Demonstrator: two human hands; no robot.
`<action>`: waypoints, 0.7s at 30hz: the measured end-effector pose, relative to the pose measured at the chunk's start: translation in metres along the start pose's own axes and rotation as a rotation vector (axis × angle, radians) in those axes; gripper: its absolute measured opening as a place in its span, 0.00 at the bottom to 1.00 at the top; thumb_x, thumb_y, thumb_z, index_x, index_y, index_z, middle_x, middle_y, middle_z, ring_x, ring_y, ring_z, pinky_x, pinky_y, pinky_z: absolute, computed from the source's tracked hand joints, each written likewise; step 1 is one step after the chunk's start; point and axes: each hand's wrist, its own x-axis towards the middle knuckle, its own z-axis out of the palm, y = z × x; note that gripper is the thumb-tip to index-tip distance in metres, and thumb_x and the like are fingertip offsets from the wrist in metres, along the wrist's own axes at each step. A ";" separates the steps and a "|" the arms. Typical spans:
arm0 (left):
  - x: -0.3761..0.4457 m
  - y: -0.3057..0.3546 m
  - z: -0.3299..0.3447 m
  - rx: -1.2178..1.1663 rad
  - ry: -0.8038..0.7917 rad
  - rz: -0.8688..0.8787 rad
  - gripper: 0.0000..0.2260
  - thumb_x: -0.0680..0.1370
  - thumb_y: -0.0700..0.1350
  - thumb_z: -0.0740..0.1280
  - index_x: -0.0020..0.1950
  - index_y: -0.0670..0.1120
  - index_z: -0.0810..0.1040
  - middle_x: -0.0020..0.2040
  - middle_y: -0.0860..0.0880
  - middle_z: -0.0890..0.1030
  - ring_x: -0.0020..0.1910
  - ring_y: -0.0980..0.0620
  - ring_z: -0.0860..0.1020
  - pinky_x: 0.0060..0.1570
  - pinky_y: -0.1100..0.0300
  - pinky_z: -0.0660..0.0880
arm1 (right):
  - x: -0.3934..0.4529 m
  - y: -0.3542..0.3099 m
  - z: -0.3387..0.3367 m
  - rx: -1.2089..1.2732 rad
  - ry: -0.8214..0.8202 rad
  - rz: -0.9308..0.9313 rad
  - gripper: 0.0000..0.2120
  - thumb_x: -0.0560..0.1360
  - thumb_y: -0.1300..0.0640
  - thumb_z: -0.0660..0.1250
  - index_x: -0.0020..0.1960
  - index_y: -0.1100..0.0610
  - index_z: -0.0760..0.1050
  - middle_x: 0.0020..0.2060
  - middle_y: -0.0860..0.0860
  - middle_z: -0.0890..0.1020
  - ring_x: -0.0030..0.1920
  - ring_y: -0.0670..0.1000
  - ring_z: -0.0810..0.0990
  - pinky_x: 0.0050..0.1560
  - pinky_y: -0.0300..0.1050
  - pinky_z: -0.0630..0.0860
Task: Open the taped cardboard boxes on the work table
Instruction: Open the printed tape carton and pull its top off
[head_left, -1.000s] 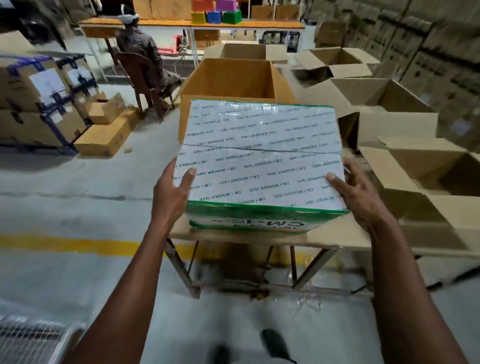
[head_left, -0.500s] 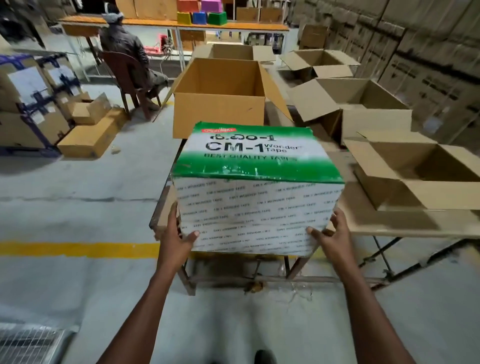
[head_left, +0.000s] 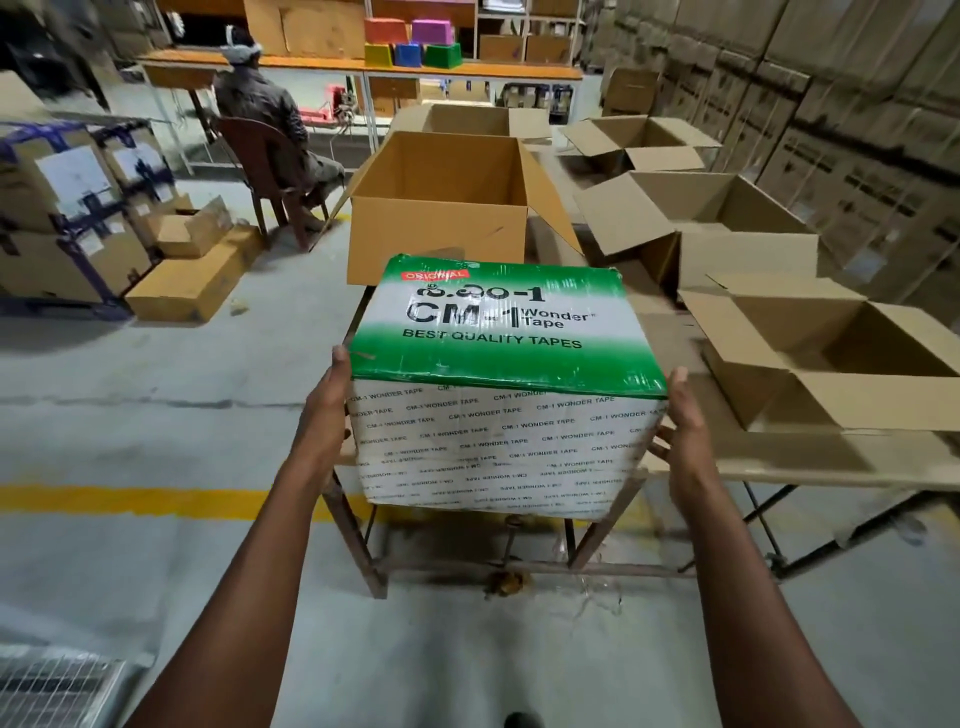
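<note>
A shrink-wrapped green and white box (head_left: 498, 395) printed "CM-1 Wonder Tape" is at the near left end of the work table (head_left: 779, 460). Its green printed face points up and its white tape-covered face points toward me. The box is tilted and hangs out past the table's front edge. My left hand (head_left: 324, 410) presses flat against its left side, fingers straight and pointing up. On the opposite side, my right hand (head_left: 685, 431) presses against the box the same way. Whether the box's far bottom edge rests on the table is hidden.
Several empty brown cartons stand with flaps up on the table: one (head_left: 441, 218) right behind the wrapped box, others (head_left: 831, 358) to the right. A person sits on a chair (head_left: 260, 156) at back left. Strapped cartons (head_left: 67, 208) are stacked at left, and a yellow line (head_left: 130, 501) crosses the floor.
The box has been tipped toward me, so the taped white face went from the top to the front and the green face came up. My hands slid along its sides.
</note>
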 end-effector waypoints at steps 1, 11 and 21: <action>0.005 0.005 -0.001 0.036 0.011 -0.031 0.33 0.69 0.81 0.54 0.63 0.64 0.79 0.55 0.57 0.84 0.59 0.51 0.80 0.61 0.43 0.74 | 0.004 -0.007 0.001 -0.010 -0.001 0.008 0.35 0.70 0.22 0.57 0.65 0.43 0.77 0.60 0.46 0.82 0.59 0.51 0.80 0.50 0.49 0.75; 0.003 0.011 0.017 -0.042 0.060 0.015 0.15 0.81 0.57 0.64 0.64 0.55 0.81 0.52 0.53 0.86 0.53 0.50 0.83 0.45 0.55 0.76 | 0.020 -0.016 -0.007 -0.064 0.014 -0.042 0.12 0.80 0.49 0.66 0.50 0.55 0.85 0.42 0.48 0.88 0.44 0.51 0.86 0.47 0.47 0.77; 0.033 -0.034 0.034 0.039 -0.067 0.128 0.26 0.82 0.36 0.63 0.79 0.51 0.64 0.69 0.53 0.77 0.64 0.58 0.77 0.66 0.56 0.74 | 0.042 0.018 -0.038 0.037 -0.143 -0.030 0.26 0.81 0.69 0.59 0.75 0.50 0.70 0.63 0.46 0.82 0.61 0.48 0.82 0.58 0.44 0.77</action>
